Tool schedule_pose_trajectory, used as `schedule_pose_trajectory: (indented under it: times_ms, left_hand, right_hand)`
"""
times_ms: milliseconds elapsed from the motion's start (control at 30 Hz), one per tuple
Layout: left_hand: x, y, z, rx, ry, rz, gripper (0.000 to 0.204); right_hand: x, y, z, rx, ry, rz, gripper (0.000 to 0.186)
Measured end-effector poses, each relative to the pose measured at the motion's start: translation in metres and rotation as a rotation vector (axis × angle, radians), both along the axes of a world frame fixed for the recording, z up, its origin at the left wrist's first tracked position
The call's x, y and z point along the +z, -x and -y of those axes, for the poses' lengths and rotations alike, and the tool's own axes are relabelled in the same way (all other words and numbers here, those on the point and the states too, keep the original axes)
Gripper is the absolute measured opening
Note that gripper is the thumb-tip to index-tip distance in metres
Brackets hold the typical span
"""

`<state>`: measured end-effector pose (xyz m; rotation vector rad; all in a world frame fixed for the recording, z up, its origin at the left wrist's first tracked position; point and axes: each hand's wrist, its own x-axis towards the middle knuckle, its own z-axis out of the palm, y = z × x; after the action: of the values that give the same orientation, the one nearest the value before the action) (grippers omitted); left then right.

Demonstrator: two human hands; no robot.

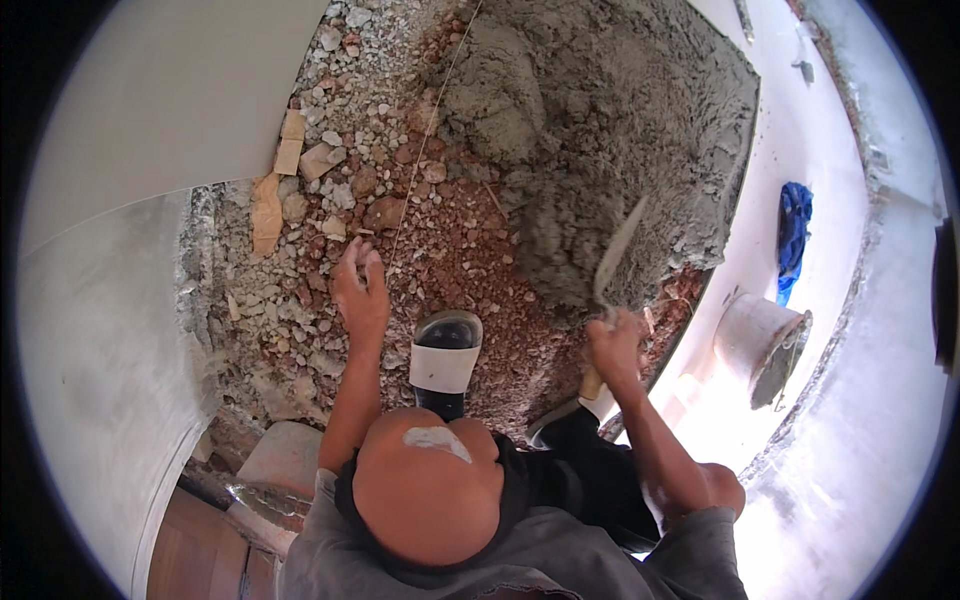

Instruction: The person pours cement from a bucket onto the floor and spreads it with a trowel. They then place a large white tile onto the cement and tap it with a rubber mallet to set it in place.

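We have the trowel (pixel 622 238) right of centre in the frame, its blade slanting up against the rough grey mortar (pixel 600 130) that fills the upper middle and upper right. Our right hand (pixel 615 348) is clamped on the trowel, with the end of the wooden handle showing below the fist. Our left hand (pixel 361 290), left of centre, has its fingers parted and half bent above the rubble (pixel 465 255); near it runs a thin string (pixel 432 122) from the top of the frame, and we cannot tell whether they touch. Below the middle we see our sandal (pixel 442 368) on the rubble. Farther out lie a smooth pale panel (pixel 165 110) at upper left, a blue bundle (pixel 794 235) and a tipped bucket (pixel 745 335) at right, and another bucket (pixel 287 457) at lower left.
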<state>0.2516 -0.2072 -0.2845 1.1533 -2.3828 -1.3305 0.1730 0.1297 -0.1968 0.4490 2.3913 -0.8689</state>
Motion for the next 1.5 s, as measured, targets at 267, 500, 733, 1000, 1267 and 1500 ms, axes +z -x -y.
schedule_pose_trajectory:
  times_ms: [267,500,733,1000,1267,1500]
  left_hand:
    - [0.007,0.004,-0.004,-0.098,-0.059,0.05,0.044]
    - [0.005,0.001,-0.005,-0.132,-0.131,0.099,0.046]
    - [0.008,0.005,-0.006,-0.1,-0.162,0.19,0.043]
    - [0.003,-0.003,-0.003,-0.097,-0.132,0.092,0.035]
    - [0.016,0.0,-0.007,-0.067,-0.195,0.045,0.033]
    - [0.012,-0.005,-0.009,-0.031,-0.247,0.046,0.041]
  right_hand:
    - [-0.019,0.017,0.109,0.349,-0.137,-0.06,0.031]
    - [-0.005,0.02,0.146,0.481,-0.174,-0.038,0.033]
    - [0.009,0.071,0.117,0.729,-0.212,-0.099,0.035]
    - [0.022,0.183,0.061,0.217,-0.096,-0.012,0.035]
    - [-0.007,0.089,0.127,0.87,-0.291,-0.135,0.032]
    - [0.041,0.122,0.161,0.76,-0.161,0.172,0.035]
